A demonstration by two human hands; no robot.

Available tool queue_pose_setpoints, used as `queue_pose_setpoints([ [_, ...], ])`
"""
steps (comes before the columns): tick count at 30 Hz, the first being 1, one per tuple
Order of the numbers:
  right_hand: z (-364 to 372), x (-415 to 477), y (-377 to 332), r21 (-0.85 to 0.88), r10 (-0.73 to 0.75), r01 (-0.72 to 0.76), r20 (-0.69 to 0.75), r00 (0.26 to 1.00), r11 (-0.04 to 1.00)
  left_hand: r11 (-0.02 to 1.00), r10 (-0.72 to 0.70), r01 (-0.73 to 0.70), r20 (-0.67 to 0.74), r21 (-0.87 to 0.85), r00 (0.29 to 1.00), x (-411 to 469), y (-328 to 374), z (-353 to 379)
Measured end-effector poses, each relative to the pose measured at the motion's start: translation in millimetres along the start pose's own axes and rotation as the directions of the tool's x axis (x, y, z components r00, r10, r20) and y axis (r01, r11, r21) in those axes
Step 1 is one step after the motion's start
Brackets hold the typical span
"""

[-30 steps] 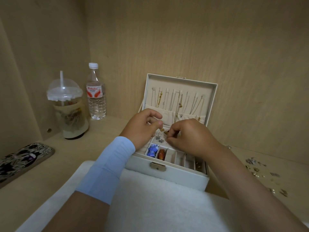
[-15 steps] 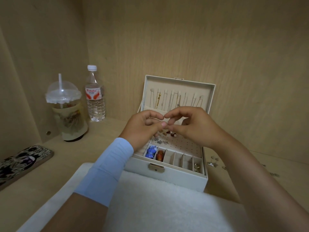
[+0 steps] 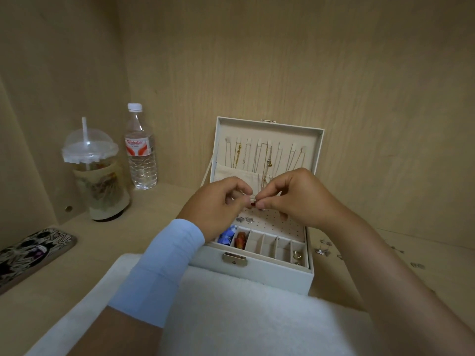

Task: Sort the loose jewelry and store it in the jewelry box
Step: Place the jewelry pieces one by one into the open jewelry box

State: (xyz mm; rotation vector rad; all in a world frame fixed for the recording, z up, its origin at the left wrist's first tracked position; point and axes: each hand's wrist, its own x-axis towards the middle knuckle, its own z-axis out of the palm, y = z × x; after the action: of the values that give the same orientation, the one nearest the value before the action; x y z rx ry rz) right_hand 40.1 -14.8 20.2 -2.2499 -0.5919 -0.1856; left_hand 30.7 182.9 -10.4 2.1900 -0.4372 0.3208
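Small red earring [image 3: 253, 203]: being pinched between fingertips of both hands, above the open jewelry box [image 3: 259, 271] on the bench. Left hand [image 3: 218, 205], blue cuff at wrist, and right hand [image 3: 299, 199] curling inward, knuckles raised. Loose jewelry [image 3: 322, 250] lying right of box.

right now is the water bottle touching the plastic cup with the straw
Apart. The head view shows bare shelf and back wall between the water bottle and the domed plastic cup; the bottle stands behind and to the cup's right.
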Motion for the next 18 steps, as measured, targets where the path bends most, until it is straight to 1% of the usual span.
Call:
queue_pose_setpoints([
  [2, 0.1, -0.9, 2.6, -0.122, 0.055, -0.048, 0.056, 0.997, 0.991, 0.978, 0.049, -0.056, 0.041, 0.203, 0.998, -0.3, -3.7, 0.4],
  [4, 2.5, -1.0, 6.5, -0.223, 0.091, -0.070, 0.085, 0.992, 0.972, 0.953, 0.086, -0.108, 0.088, 0.284, 0.992, -0.1, -6.6, 2.1],
  [7, 8.4, -1.6, 8.8, -0.298, 0.081, -0.051, 0.089, 0.993, 0.953, 0.940, 0.103, -0.138, 0.125, 0.313, 0.987, 0.6, -8.4, 4.1],
  [10, 13.3, -2.5, 6.5, -0.335, 0.017, 0.008, 0.070, 0.997, 0.942, 0.931, 0.114, -0.152, 0.132, 0.330, 0.985, 1.2, -9.5, 4.9],
  [12, 15.4, -2.8, 4.8, -0.361, -0.009, 0.038, 0.082, 0.997, 0.932, 0.927, 0.122, -0.159, 0.130, 0.340, 0.984, 1.4, -9.7, 4.9],
  [18, 4.4, -1.9, 2.3, -0.317, 0.075, 0.007, 0.244, 0.967, 0.949, 0.915, 0.141, -0.169, 0.101, 0.367, 0.985, 1.5, -9.9, 6.0],
])
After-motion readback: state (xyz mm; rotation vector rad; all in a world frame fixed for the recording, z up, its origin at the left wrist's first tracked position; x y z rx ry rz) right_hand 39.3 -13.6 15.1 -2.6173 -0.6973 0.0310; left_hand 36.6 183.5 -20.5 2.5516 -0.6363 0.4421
